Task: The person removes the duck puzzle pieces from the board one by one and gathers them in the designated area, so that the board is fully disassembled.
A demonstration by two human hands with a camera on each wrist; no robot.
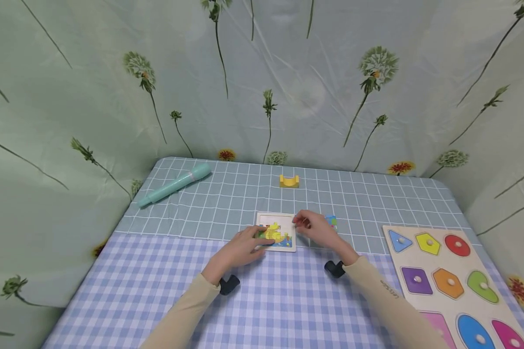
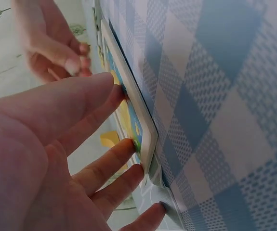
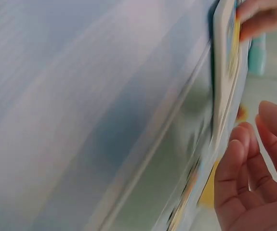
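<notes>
A small framed jigsaw puzzle (image 1: 291,242) with a yellow duck picture lies flat near the middle of the table. The upper right part of its frame shows a pale bare bed. My left hand (image 1: 246,244) rests on the puzzle, fingers spread over its left side; in the left wrist view, fingertips touch the picture and frame edge (image 2: 149,137). Just off the frame's right side hovers my right hand (image 1: 316,229), fingers loosely bent, thumb apart, nothing visible between them. Partly hidden behind it lies a blue and green puzzle piece (image 1: 332,221).
A yellow block with a curved notch (image 1: 289,182) stands farther back. At the back left lies a teal tube-shaped object (image 1: 174,185). A large wooden shape board (image 1: 436,259) with knobbed pieces covers the right side. Checked cloths cover the table; a floral curtain hangs behind.
</notes>
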